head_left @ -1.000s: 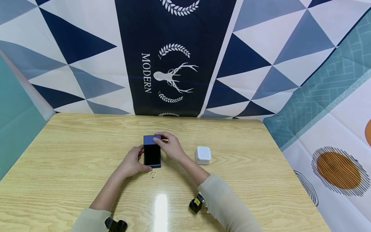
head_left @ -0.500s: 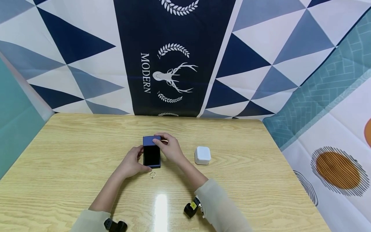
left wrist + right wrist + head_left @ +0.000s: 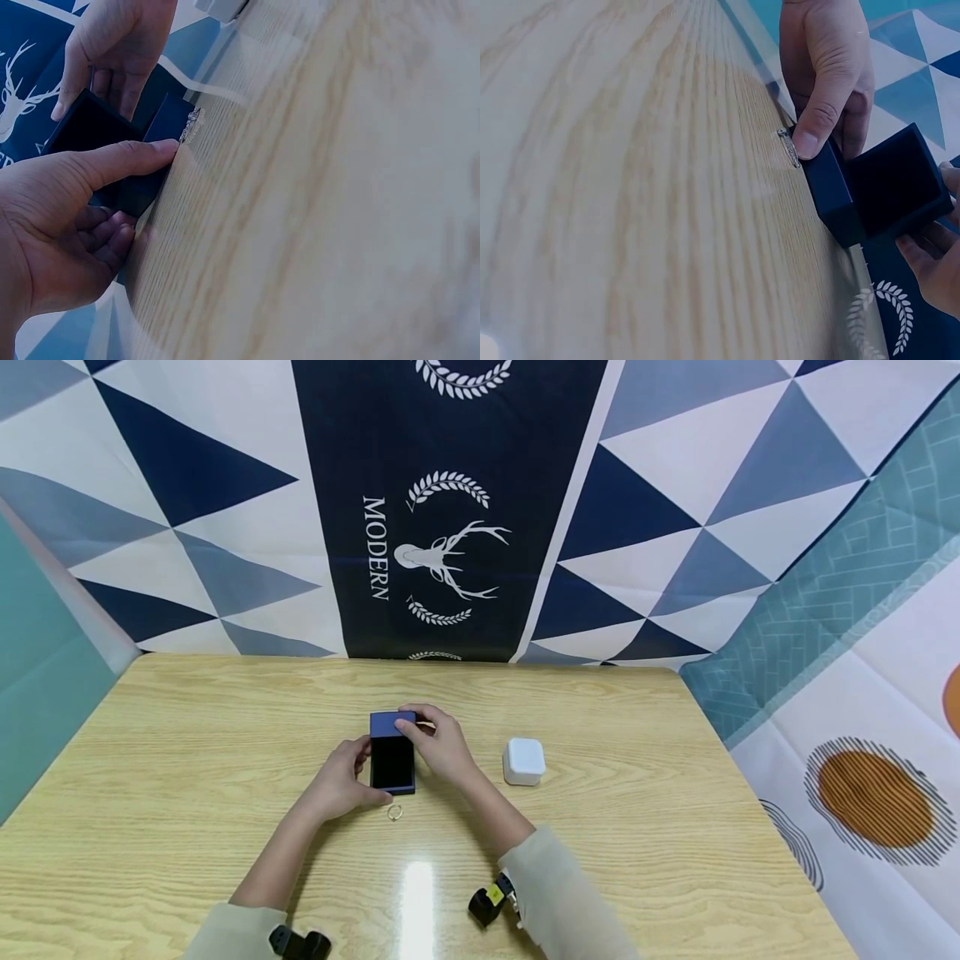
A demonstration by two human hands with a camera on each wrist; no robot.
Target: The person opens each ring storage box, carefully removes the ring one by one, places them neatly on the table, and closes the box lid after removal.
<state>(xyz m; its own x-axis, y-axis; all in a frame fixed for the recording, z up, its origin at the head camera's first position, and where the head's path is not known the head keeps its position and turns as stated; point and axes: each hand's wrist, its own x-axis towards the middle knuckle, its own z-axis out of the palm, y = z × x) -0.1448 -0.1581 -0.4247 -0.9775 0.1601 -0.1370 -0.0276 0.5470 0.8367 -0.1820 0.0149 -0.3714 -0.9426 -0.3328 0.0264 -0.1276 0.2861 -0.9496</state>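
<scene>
A dark blue ring box [image 3: 393,766] stands on the table with its lid [image 3: 386,724] raised and its black inside showing. My left hand [image 3: 342,782] grips the base from the left, thumb along the front and fingers around the side. The lid is pinched by my right hand [image 3: 444,745], its thumb on the lid's inner side and fingers behind. Just in front of the box lies a small ring [image 3: 788,147], set with stones in the wrist views. The left thumb tip [image 3: 166,145] is right by this ring.
To the right of the box, a white rounded cube [image 3: 524,762] sits on the wooden table [image 3: 637,827]. A patterned cloth [image 3: 442,635] hangs behind the table's far edge. Black wrist cameras [image 3: 486,907] hang near both sleeves.
The right sleeve and its wrist camera have shifted a little to the left. Both hands keep their hold on the ring box, and the ring lies where it was.
</scene>
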